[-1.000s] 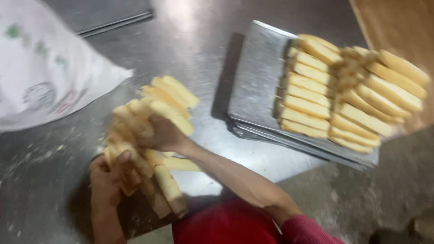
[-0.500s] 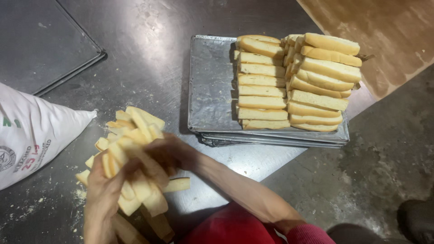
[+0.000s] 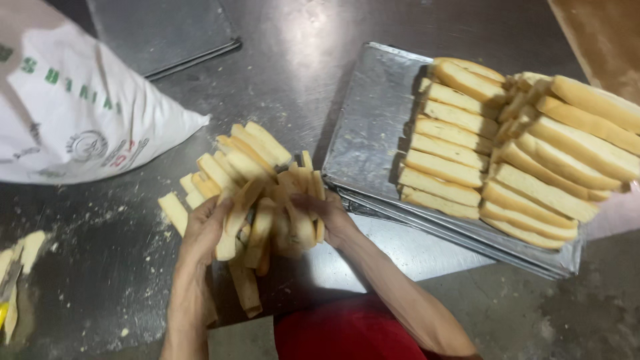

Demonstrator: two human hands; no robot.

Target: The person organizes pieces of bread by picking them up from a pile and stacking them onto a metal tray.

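A loose pile of pale yellow bread slices (image 3: 250, 177) lies on the dark metal table. My left hand (image 3: 203, 230) presses against the pile's left side, fingers curled round several slices. From the right, my right hand (image 3: 330, 217) grips the other side of the same bunch. Between both hands the slices stand on edge, bunched together. A few slices lie loose below and to the left of the pile. To the right sits a metal tray (image 3: 373, 127) carrying two neat rows of stacked bread slices (image 3: 520, 157).
A white printed sack (image 3: 73, 120) lies at the left. A flat dark tray (image 3: 160, 30) rests at the far left back. Crumbs and dough scraps (image 3: 20, 257) litter the table's left front. A wooden surface (image 3: 603, 30) shows at top right.
Both hands have closed in on the pile, gathering the slices into a tighter bunch. The camera view has shifted, so the tray and sack sit differently in frame.
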